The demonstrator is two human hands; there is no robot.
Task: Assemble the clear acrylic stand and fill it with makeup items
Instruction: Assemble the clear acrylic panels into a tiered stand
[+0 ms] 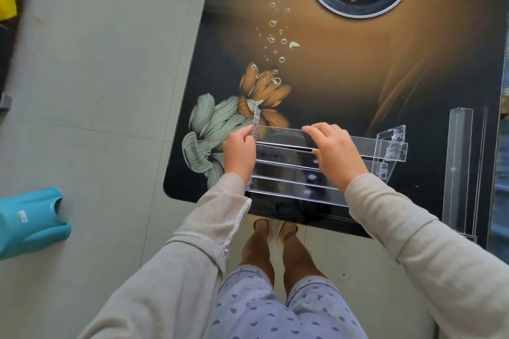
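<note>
Clear plastic makes up the acrylic stand (292, 170), which sits at the near edge of the dark flowered table (344, 85), right in front of the person. Its shelves run long from side to side. The left hand (239, 152) is closed on the left side panel (256, 125), pinching it where it meets the top shelf (281, 135). The right hand (336, 153) lies curled over the top shelf near its middle, pressing down. So the joint being pushed together is at the left end, nearest the left hand. More clear pieces (458, 170) wait on the table well off to the right. I see no makeup yet.
</note>
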